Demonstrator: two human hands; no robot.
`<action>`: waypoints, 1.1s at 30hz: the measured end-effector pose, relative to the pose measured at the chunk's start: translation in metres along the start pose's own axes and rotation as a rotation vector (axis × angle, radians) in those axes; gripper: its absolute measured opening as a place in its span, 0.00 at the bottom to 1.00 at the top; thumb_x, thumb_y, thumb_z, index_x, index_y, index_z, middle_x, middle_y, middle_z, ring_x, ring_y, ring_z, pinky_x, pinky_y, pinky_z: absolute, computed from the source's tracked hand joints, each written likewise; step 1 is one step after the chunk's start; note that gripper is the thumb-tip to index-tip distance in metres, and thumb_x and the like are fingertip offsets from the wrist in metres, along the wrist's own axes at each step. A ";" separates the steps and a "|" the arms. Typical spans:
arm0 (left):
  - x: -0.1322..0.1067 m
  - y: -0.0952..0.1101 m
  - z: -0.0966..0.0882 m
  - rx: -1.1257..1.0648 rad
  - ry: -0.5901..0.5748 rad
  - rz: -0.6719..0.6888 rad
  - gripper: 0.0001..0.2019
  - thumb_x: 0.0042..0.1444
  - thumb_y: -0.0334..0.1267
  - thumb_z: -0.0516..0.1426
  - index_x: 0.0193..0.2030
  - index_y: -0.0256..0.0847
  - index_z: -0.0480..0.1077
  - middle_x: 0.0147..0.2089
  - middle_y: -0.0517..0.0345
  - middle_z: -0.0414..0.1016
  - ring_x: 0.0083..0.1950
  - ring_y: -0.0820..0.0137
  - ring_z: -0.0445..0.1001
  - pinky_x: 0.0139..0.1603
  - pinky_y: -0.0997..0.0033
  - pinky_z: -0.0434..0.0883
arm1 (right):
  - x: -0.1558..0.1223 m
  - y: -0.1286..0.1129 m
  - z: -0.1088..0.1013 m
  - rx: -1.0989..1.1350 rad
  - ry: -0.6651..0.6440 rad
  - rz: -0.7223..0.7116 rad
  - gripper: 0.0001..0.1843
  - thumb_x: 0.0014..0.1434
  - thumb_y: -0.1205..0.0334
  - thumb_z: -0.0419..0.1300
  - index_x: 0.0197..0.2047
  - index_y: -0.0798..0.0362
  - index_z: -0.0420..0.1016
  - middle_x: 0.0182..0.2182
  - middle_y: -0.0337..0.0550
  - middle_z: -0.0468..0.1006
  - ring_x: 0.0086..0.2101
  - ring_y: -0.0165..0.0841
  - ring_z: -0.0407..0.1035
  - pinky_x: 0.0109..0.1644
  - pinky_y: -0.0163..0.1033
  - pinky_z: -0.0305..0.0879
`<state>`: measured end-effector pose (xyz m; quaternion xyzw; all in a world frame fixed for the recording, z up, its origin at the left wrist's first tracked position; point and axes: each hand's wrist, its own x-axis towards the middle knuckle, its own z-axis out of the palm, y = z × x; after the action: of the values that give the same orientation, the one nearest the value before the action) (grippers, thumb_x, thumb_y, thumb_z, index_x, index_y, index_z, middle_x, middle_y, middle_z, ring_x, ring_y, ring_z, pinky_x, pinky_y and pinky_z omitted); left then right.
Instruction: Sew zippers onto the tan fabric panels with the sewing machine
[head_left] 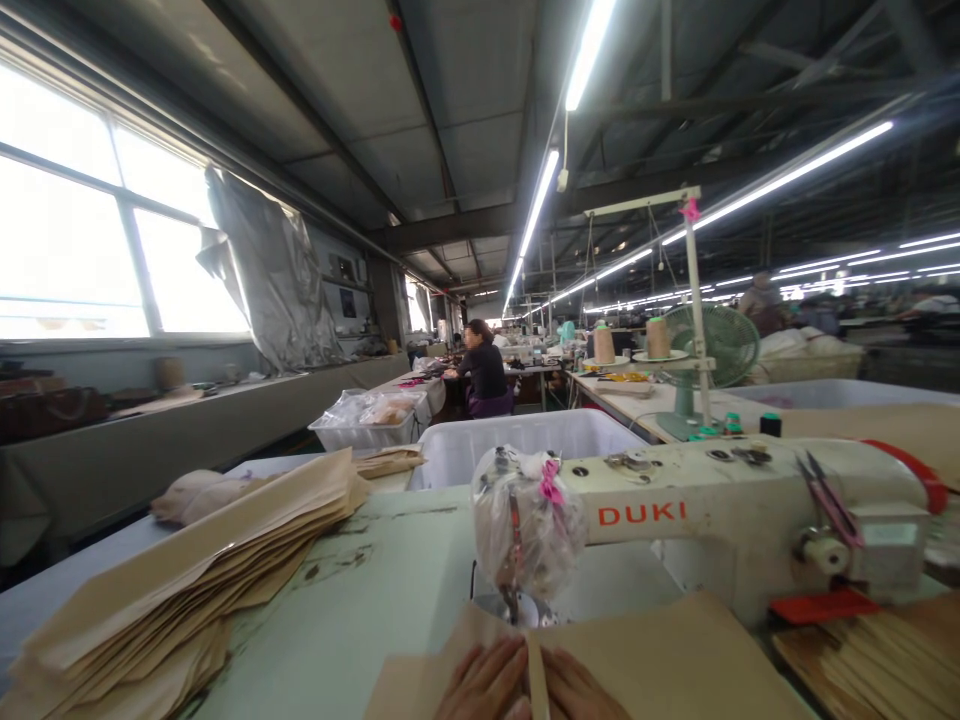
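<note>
Under the needle of a DUKI sewing machine [637, 515] lies a brown sheet [660, 645], either paper or stiff cloth; I cannot tell which. A narrow tan strip [537, 680] runs lengthwise over it toward the needle. On the strip's left side my left hand [484, 682] rests flat, fingers together and pointing toward the needle. My right hand [577, 688] presses down flat on the right side of the strip, its lower part cut off by the frame edge. Clear plastic tied with a pink ribbon wraps the machine head [525, 525].
A fanned stack of brown sheets [187, 590] lies to the left. Scissors [832, 500] rest against the machine's right end, above more brown pieces [892, 660]. White bins [517, 435], thread cones [658, 340] and a green fan [709, 345] stand beyond. A seated person [484, 370] is further back.
</note>
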<state>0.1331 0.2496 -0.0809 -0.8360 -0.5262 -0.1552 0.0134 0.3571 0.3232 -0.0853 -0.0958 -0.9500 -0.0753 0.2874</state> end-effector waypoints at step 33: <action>-0.009 0.050 -0.034 -0.183 0.044 -0.339 0.20 0.68 0.47 0.46 0.60 0.50 0.71 0.60 0.55 0.75 0.62 0.59 0.71 0.62 0.50 0.70 | -0.006 -0.046 -0.052 0.265 -0.267 0.248 0.33 0.63 0.65 0.51 0.71 0.54 0.53 0.66 0.49 0.63 0.67 0.39 0.52 0.73 0.45 0.43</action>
<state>0.1653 0.2127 -0.0441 -0.7293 -0.6429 -0.2208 -0.0775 0.3794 0.2673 -0.0500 -0.1823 -0.9622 0.0995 0.1762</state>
